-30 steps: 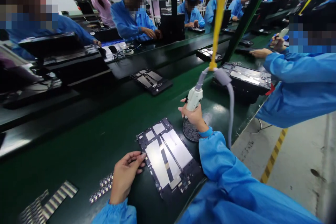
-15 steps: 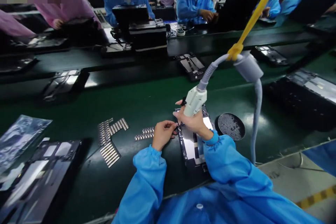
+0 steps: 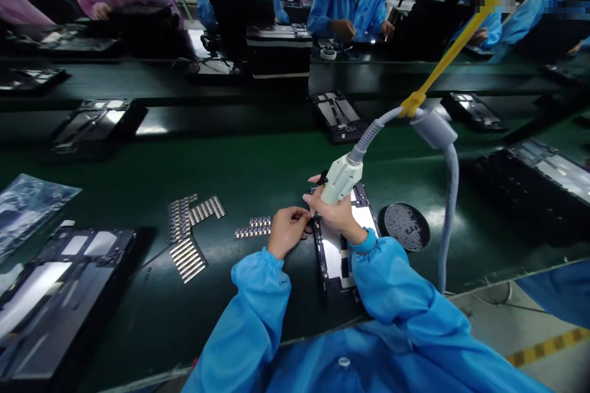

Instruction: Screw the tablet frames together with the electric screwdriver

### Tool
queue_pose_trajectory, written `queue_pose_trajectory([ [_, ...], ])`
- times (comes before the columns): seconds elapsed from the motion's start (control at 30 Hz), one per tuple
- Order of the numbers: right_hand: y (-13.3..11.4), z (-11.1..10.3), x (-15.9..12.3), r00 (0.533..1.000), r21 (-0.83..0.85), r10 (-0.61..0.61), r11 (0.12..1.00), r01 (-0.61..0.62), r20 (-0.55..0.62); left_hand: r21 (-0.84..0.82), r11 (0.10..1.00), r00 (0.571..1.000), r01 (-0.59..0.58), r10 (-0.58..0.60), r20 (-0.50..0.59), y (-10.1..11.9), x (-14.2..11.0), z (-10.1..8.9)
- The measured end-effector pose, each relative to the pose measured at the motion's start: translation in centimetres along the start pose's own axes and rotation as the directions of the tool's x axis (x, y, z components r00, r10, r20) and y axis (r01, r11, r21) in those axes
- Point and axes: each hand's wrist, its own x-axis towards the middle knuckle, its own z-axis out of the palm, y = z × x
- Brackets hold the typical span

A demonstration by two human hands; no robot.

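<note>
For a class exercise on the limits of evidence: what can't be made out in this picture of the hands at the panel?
Head view:
- Tip of the white hand tool: hidden by the right hand.
- Whether the left hand holds anything: its fingers hide it.
- Exact kind of metal pieces in the rows: too small to tell.

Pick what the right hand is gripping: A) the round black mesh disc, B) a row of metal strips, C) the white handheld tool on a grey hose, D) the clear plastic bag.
C: the right hand wraps around the white handheld tool, whose grey hose rises from its top end.
</note>
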Motion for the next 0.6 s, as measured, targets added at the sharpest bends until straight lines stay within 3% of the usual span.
queue_pose_trajectory([
  [0.43, -0.9, 0.5, -0.2, 1.000, 0.011, 0.013, 1.000, -0.013, 0.009, 0.028, 0.999, 1.000, -0.024, 0.025, -0.003, -0.2, -0.1, 0.0],
  [0.53, -0.7, 0.5, -0.2, 1.000, 0.011, 0.023, 1.000, -0.023, -0.003, 0.054, 0.998, 0.999, -0.042, 0.042, -0.004, -0.1, -0.4, -0.7],
  [0.6, -0.5, 0.5, -0.3, 1.000, -0.029, 0.009, 1.000, -0.009, -0.002, 0.165, 0.980, 0.991, -0.108, 0.119, -0.061, 0.1, -0.8, -1.6],
])
